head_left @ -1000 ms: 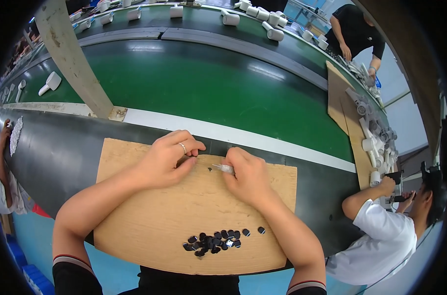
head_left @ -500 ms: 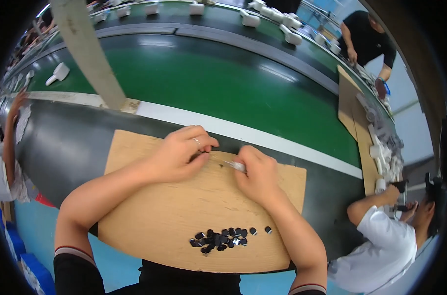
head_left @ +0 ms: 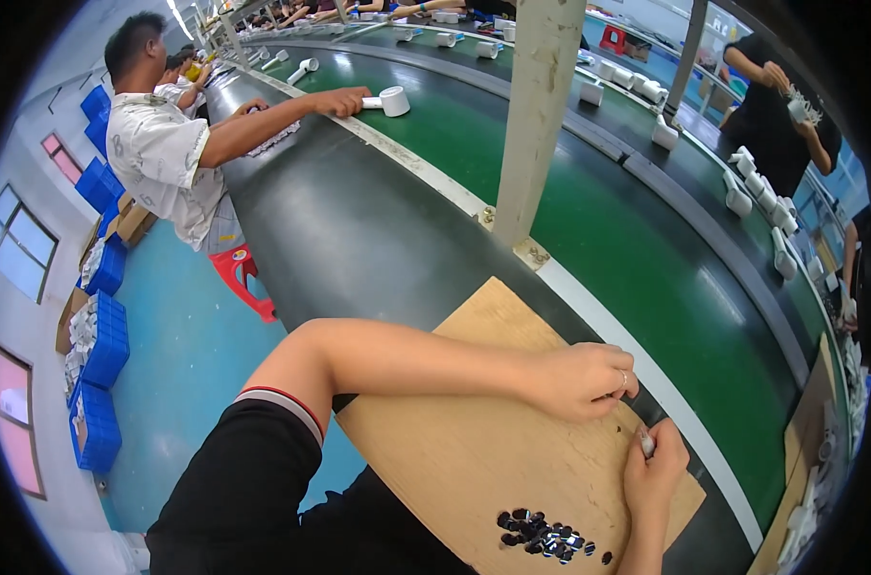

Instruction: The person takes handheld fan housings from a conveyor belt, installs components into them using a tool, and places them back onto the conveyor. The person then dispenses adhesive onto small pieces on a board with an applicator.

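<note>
Over the far right part of a brown board (head_left: 435, 431), my left hand (head_left: 589, 381) has its fingers curled in and wears a ring. Whatever its fingertips may hold is hidden. Just to its right, my right hand (head_left: 656, 470) is closed around a small whitish tool (head_left: 648, 442), whose thin pointed tip showed a moment ago. The two hands are near each other but apart. A loose pile of small black pieces (head_left: 550, 540), some with shiny faces, lies on the near part of the board, left of my right forearm.
Beyond a white edge strip (head_left: 637, 331) runs a green conveyor (head_left: 637, 230), with a pale post (head_left: 541, 125) beside it. A co-worker (head_left: 162, 144) at the left reaches to a white round-headed part with a handle (head_left: 394, 102). Blue crates (head_left: 104, 335) and a red stool (head_left: 243, 278) stand on the floor.
The view has swung to the left, so the co-worker, crates and windows there now show. My hands stay close together above the board's far side, the right still gripping the tool.
</note>
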Demonstrator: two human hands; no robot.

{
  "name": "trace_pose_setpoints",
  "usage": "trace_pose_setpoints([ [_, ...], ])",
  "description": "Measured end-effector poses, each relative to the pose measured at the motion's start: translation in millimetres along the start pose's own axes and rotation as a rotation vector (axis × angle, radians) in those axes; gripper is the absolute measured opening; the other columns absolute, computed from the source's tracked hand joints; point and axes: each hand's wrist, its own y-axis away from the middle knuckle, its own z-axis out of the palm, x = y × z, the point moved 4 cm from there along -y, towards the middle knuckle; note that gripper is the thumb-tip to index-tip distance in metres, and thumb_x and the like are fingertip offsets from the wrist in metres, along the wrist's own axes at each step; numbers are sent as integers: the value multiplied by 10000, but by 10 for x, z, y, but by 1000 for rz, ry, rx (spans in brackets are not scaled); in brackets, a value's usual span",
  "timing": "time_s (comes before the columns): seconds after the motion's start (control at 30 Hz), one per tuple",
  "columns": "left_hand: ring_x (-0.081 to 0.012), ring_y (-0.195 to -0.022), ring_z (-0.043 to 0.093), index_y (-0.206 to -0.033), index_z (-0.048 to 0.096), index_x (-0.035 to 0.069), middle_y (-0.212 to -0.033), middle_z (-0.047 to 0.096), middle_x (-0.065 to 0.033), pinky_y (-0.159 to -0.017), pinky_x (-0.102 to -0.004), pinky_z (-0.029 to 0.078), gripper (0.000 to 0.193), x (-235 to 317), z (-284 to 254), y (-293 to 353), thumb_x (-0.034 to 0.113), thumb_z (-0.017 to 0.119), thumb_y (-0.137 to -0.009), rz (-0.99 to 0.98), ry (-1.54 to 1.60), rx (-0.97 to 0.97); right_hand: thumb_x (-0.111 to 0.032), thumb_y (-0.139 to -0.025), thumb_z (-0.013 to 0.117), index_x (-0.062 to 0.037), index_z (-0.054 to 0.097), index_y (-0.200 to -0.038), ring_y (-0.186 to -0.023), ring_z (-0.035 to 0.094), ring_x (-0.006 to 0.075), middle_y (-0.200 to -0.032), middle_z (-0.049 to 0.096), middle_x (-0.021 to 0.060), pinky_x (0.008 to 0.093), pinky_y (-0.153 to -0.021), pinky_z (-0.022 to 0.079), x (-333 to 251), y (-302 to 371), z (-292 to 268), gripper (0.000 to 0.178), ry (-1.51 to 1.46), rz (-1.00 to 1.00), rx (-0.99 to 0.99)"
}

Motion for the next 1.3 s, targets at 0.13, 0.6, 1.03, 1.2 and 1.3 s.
trace_pose_setpoints([
  [0.13, -299, -870, 573, -976, 628, -1, -926, 547, -113, -771, -409, 489, 153, 4, 1, 9, 17, 586, -830, 44, -6, 28, 48, -777, 625, -3, 435, -719, -539, 449, 356, -619, 453, 166, 413, -511, 364, 0, 1, 17, 205, -3, -15, 20],
  [0.6, -305, -864, 578, -966, 634, 3, -903, 555, -118, -759, -417, 498, 164, 5, 28, -12, 19, 598, -807, 20, 1, 47, 43, -805, 621, 3, 424, -718, -528, 422, 351, -613, 438, 174, 414, -503, 346, -48, -9, -5, 219, -2, -37, 28],
  [1.03, -306, -879, 583, -968, 632, 8, -909, 561, -121, -761, -418, 501, 160, 21, 5, -11, 28, 600, -813, 22, -26, 53, 38, -810, 620, 4, 421, -720, -539, 424, 359, -621, 442, 171, 419, -511, 348, -47, -4, -15, 221, 15, -4, 10],
  [1.2, -307, -876, 580, -966, 631, 12, -905, 555, -119, -765, -420, 498, 162, 12, 19, 2, 24, 599, -807, 18, 7, 57, 38, -807, 623, 1, 419, -718, -541, 434, 362, -623, 449, 171, 416, -509, 356, -24, 9, 5, 225, 17, -7, 13],
  [1.3, -308, -873, 579, -955, 627, 14, -903, 553, -119, -764, -421, 496, 155, 11, 19, 1, 22, 601, -803, 32, -5, 73, 41, -807, 623, 1, 418, -717, -533, 423, 356, -621, 445, 169, 416, -503, 349, -35, 11, -7, 228, 30, -15, 18],
])
